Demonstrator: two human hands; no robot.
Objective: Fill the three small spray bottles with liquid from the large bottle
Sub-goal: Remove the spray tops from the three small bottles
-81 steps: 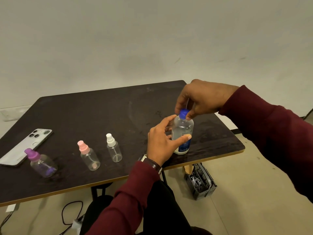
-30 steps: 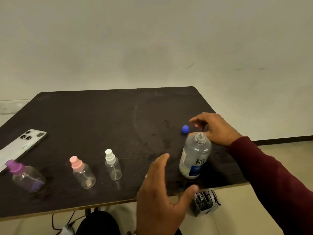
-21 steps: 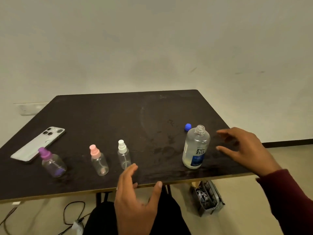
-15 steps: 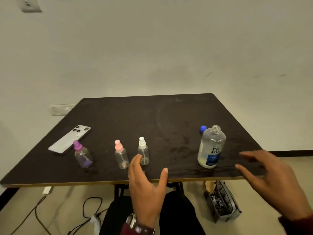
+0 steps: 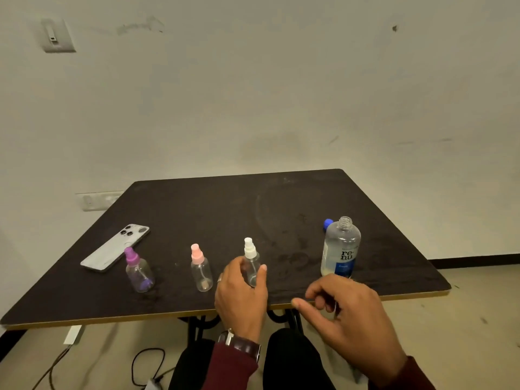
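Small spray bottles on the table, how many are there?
3, in a row near the front edge: purple-capped bottle leftmost, pink-capped bottle in the middle, white-capped bottle rightmost, in the left hand's curl. None seems hidden.

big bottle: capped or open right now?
Open. The large bottle stands upright with its threaded neck bare; the blue cap lies on the table just behind it.

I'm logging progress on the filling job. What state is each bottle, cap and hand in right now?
Large bottle: upright, uncapped.
Blue cap: off, on the table behind it.
White-capped spray bottle: upright, capped, left hand closing around it.
Pink-capped spray bottle: upright, capped.
Purple-capped spray bottle: upright, capped.
Right hand: empty.
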